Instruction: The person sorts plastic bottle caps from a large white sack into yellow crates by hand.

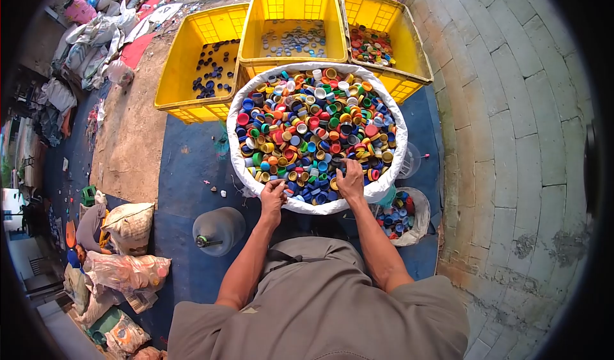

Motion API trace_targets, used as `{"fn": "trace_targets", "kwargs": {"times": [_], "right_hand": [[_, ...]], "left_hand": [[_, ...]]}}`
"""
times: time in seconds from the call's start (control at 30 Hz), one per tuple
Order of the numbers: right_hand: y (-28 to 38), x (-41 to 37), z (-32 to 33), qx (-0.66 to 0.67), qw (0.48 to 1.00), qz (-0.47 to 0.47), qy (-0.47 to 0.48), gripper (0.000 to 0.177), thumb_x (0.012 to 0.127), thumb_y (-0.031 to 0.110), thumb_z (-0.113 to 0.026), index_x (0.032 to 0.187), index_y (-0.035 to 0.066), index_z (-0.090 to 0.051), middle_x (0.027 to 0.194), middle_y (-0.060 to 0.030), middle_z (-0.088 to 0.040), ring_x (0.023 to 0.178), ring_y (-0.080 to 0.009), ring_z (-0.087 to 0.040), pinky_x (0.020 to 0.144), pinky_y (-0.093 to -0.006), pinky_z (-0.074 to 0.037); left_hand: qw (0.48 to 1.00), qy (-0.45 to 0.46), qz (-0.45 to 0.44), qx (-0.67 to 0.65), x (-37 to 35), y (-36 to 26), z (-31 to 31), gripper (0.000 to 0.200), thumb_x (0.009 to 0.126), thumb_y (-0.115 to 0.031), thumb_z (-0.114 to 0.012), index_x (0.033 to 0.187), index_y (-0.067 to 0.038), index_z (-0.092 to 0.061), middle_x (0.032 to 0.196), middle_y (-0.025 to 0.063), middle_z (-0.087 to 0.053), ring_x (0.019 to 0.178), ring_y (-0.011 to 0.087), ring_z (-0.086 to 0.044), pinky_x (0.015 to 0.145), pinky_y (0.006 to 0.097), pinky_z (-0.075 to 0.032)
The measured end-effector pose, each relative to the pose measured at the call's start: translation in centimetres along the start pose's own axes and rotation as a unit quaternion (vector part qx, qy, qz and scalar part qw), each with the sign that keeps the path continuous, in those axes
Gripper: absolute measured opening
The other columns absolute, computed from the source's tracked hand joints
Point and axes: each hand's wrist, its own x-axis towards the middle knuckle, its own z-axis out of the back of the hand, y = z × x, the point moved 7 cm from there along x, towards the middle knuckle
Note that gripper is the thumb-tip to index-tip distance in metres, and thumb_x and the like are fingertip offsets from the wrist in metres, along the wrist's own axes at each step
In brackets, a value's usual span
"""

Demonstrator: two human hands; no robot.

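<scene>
A wide round container lined with a white sack [401, 136] stands in front of me, heaped with plastic bottle caps [313, 126] in many colours. My left hand [273, 195] is at its near rim, left of the middle, with the fingers curled together. Whatever they may hold is too small to make out. Farther right, my right hand [350, 181] reaches over the near rim into the caps. Its thumb and fingers close on what looks like a dark bottle cap at their tips, partly hidden among the others.
Behind the container stand three yellow crates: the left [167, 72] with dark caps, the middle [256, 24] with pale ones, the right [419, 59] with red, orange and green ones. A clear jug [219, 232] is at left, a smaller cap-filled sack [421, 216] at right, a block wall [511, 136] beyond.
</scene>
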Motion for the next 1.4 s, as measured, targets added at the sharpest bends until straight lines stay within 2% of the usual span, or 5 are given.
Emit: {"fn": "trace_targets", "kwargs": {"times": [0.23,0.73,0.83,1.07,1.4], "right_hand": [[-0.1,1.0,-1.2,-0.029,0.999,0.003,0.013,0.056,0.071,0.007,-0.069,0.123,0.006,-0.051,0.109,-0.0115,-0.060,0.099,-0.0314,-0.052,0.086,-0.0430,-0.041],[-0.9,1.1,-0.9,0.094,0.991,-0.097,-0.006,0.046,0.075,0.006,-0.071,0.118,0.005,-0.055,0.087,-0.0050,-0.066,0.089,-0.0205,-0.058,0.080,-0.0372,-0.043],[-2.3,0.2,-1.3,0.291,0.939,-0.182,-0.030,0.045,0.078,0.006,-0.071,0.118,-0.001,-0.052,0.091,-0.0068,-0.064,0.080,-0.0113,-0.061,0.072,-0.0237,-0.049],[-1.1,-3.4,-2.0,0.695,0.618,-0.367,-0.040,0.038,0.082,0.010,-0.053,0.118,0.002,-0.046,0.083,-0.0093,-0.060,0.077,-0.0203,-0.061,0.072,-0.0355,-0.052],[0.5,-6.3,-1.3,0.700,0.583,-0.412,-0.025,0.032,0.087,0.022,-0.050,0.114,0.006,-0.048,0.084,-0.0106,-0.060,0.071,-0.0197,-0.061,0.063,-0.0348,-0.052]], "left_hand": [[1.000,-0.002,0.004,-0.004,-0.4,0.0,0.5,0.017,0.090,-0.015,-0.060,0.101,-0.003,-0.056,0.083,0.0039,-0.059,0.057,0.0064,-0.049,0.051,0.0210,-0.040],[0.993,0.018,-0.055,0.104,2.5,-2.8,-1.3,0.024,0.085,-0.017,-0.068,0.102,-0.006,-0.056,0.081,0.0021,-0.066,0.055,0.0021,-0.045,0.047,0.0172,-0.034],[0.982,0.011,-0.120,0.148,5.1,-4.8,-2.2,0.027,0.083,-0.013,-0.070,0.104,-0.004,-0.056,0.086,0.0027,-0.065,0.065,0.0040,-0.053,0.054,0.0188,-0.042],[0.907,-0.011,-0.279,0.315,12.1,-11.1,-6.4,0.032,0.077,-0.007,-0.069,0.105,0.000,-0.056,0.094,0.0117,-0.069,0.086,0.0198,-0.067,0.078,0.0297,-0.051],[0.679,0.028,-0.440,0.587,15.6,-12.3,-11.7,0.039,0.074,-0.008,-0.068,0.112,-0.008,-0.058,0.094,0.0059,-0.069,0.088,0.0294,-0.061,0.081,0.0402,-0.047]]}}
